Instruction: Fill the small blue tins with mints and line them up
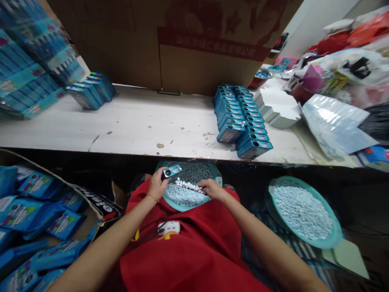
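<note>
Hands, two, both bare, both over a teal basin (176, 206) at the wearer's lap. Left hand (156, 183), gold-coloured bracelet (152, 198) at the wrist: fingers closed around one small blue box (172, 171), held tilted above the basin's left part, a dark round spot on its upturned narrow end. Right hand (211, 188): fingertips drawn together at the basin's right side, against a line of white pellets (189, 185); whether they pinch a tool or only pellets, cannot tell. Basin contents: pale pellets, brighter towards the wearer, in shadow at the far side. Worn: one red apron (182, 259) with a white patch (169, 228). To the right, lower down: second basin (336, 239), teal, tilted in view, filled with pale pellets (304, 213); pale green sheet (349, 257) just beside it. Ahead: white table (136, 125), worn surface. On it, from left: stacked trays of blue packs (27, 77), blurred; short row of blue boxes (91, 93); large cardboard box (209, 67) with a red printed band, along the back; double row of blue boxes (229, 134), standing upright, dark round spots on top; white cartons (281, 105), stacked close beside that row; clear plastic sheet (334, 117); heap of plastic bags (352, 61). Lower left: open carton (94, 202), black lettering on its edge, holding a loose pile of blue packets (24, 215).
</note>
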{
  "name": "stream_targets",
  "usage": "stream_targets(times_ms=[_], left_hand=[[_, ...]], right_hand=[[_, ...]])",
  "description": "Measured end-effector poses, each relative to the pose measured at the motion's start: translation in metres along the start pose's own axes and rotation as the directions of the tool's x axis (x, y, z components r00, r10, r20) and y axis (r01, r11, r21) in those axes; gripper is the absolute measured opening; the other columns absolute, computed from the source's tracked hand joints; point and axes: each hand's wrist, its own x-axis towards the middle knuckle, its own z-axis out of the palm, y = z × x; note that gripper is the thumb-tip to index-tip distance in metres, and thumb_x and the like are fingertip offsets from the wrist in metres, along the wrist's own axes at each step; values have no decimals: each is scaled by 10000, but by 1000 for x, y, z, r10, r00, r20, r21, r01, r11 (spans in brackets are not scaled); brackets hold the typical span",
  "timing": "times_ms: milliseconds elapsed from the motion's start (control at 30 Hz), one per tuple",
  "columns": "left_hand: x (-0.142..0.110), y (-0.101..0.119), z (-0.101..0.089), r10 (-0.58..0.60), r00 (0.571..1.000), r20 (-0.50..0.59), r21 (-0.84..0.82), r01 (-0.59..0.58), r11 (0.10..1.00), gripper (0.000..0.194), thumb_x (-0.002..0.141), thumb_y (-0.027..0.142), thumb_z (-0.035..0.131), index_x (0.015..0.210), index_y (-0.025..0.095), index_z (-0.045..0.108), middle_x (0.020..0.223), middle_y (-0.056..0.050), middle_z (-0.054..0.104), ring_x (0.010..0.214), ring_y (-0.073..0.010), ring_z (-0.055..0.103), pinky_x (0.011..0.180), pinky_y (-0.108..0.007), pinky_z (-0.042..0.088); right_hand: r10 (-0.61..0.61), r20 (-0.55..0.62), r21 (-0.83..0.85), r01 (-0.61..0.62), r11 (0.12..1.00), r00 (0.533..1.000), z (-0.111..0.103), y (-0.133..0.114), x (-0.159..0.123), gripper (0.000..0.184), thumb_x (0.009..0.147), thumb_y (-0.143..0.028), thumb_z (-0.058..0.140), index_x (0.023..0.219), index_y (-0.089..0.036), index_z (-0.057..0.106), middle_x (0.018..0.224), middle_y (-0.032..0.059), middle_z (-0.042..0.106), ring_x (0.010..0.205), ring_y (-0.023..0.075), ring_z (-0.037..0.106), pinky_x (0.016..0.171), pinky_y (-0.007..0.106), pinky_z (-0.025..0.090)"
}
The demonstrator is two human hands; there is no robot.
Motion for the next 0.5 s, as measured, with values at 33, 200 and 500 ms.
stream_targets(times_ms=[33,200,500], left_hand=[[0,0,2,5,1000,2,0,-5,1000,341,702,225,520,1035,170,475,975,-65,575,899,-187,531,808,-323,413],[-5,2,10,50,998,47,28,-52,998,363,685,163,493,1047,175,473,1009,-68,562,933,-200,510,834,-344,399],[-11,5,18,99,992,79,54,-104,993,363,684,149,479,1046,180,473,1012,-72,559,940,-205,501,845,-362,392]], right_hand=[[-7,-24,7,8,1000,1000,-9,-8,-3,419,613,-47,359,871,-181,660,781,12,639,733,115,550,628,178,373],[43,-81,-191,-58,980,996,-41,-51,-4,345,680,-103,384,867,-217,651,797,17,646,791,136,558,646,193,367],[199,-69,-621,-198,758,978,-44,-134,21,271,768,-160,396,936,-135,607,886,159,625,833,210,582,714,294,404]])
